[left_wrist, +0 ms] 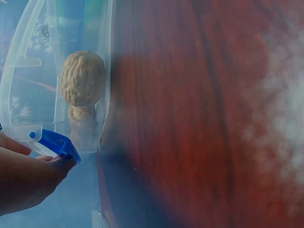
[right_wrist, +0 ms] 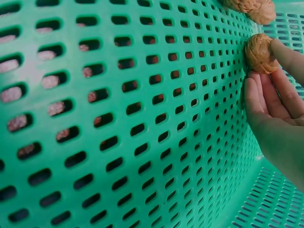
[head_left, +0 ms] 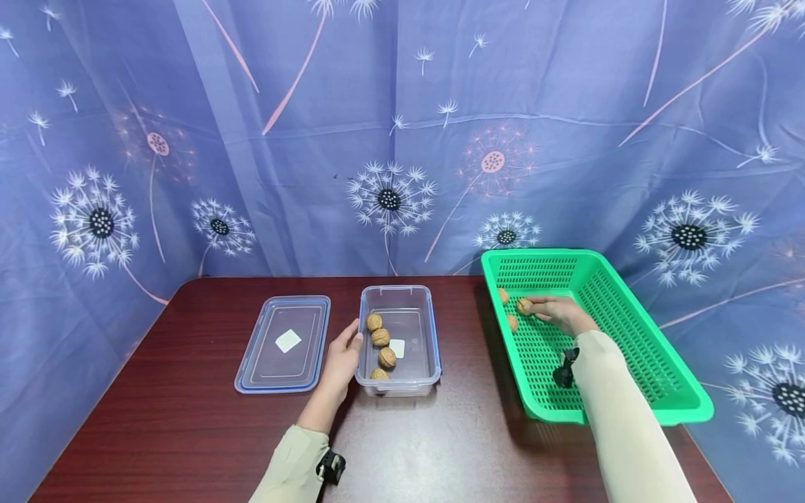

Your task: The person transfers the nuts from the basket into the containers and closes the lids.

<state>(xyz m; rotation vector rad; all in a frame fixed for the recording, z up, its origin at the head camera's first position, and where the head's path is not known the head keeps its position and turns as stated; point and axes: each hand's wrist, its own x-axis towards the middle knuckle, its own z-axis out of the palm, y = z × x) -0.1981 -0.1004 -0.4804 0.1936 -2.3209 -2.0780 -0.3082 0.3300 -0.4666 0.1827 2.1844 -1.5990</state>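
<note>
A clear plastic container (head_left: 409, 383) with blue side latches stands mid-table, several walnuts (head_left: 386, 358) lying along its left side. My left hand (head_left: 341, 355) is at its left wall. In the left wrist view, the fingers (left_wrist: 59, 164) hold the blue latch (left_wrist: 59, 143), close to a walnut (left_wrist: 83, 78) inside. Over to the right, my right hand (head_left: 560, 312) reaches into a green basket (head_left: 525, 391). Its fingertips pinch a walnut (right_wrist: 260, 53) against the basket's perforated floor. Two other walnuts (head_left: 512, 323) sit by the basket's left wall.
A clear lid (head_left: 283, 353) with a blue seal lies flat on the dark red table (head_left: 182, 398), left of the container. Behind the table hangs a blue curtain (head_left: 302, 195) with a dandelion print. The basket reaches the table's right edge.
</note>
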